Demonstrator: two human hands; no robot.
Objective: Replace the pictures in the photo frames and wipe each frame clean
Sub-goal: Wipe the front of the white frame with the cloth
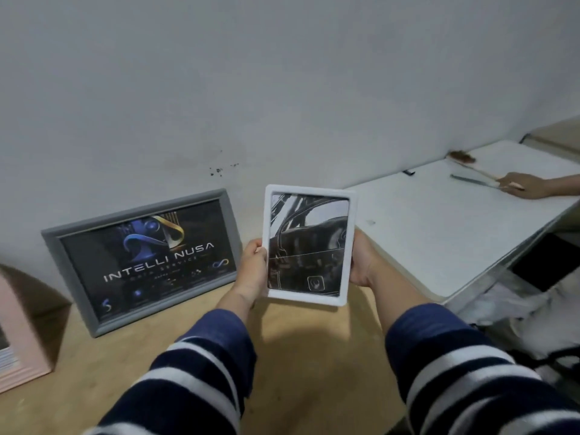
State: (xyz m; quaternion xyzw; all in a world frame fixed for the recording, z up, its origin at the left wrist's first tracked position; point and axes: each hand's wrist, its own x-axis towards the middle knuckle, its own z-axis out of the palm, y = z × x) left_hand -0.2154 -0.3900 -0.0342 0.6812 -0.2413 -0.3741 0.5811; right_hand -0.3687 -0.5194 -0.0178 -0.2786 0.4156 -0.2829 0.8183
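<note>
Navy sleeves (201, 365) with white stripes; bare hands

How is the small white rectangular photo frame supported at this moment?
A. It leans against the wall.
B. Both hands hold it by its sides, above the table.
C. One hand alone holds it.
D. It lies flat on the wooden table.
B: the left hand and right hand grip opposite sides of the small white rectangular photo frame, raised over the wooden table.

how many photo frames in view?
3. White frame held up by left hand and right hand. Grey frame leans on the wall. Pink frame at left edge, cut off. More may lie out of view.
</note>
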